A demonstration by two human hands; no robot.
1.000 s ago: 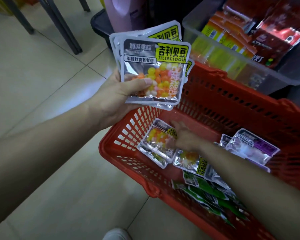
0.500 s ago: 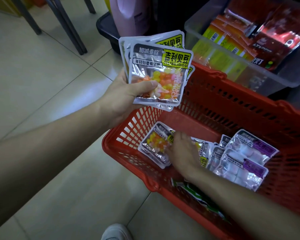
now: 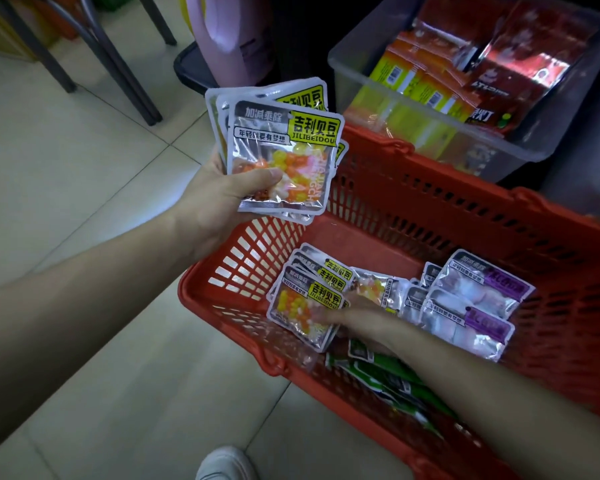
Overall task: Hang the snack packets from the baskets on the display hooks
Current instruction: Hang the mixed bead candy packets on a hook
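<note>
head view, from where i stand beside the person: the left hand point(image 3: 222, 192) is held up over the tiled floor at the basket's left end. It is closed round a fan of yellow-label packets point(image 3: 284, 157), thumb across the front one and fingers behind. i'd guess they are stacked face-up like that so they can go on the hooks one after another. no display hooks are in sight.

below sits the red basket point(image 3: 430, 188) on the floor. a small pile of the same yellow-label packets point(image 3: 305, 306) lies by its near-left corner. the right hand point(image 3: 361, 318) reaches in along the bottom, fingers stretched out low with their tips on the top packet of that pile. it is blurred, so i cannot tell whether it has a pinch on it yet.

green packets point(image 3: 388, 379) lie against the near wall under the forearm, and purple-label packets point(image 3: 471, 306) lie toward the right side. past the basket's far rim stands a clear bin point(image 3: 499, 143) of red and yellow packs.
</note>
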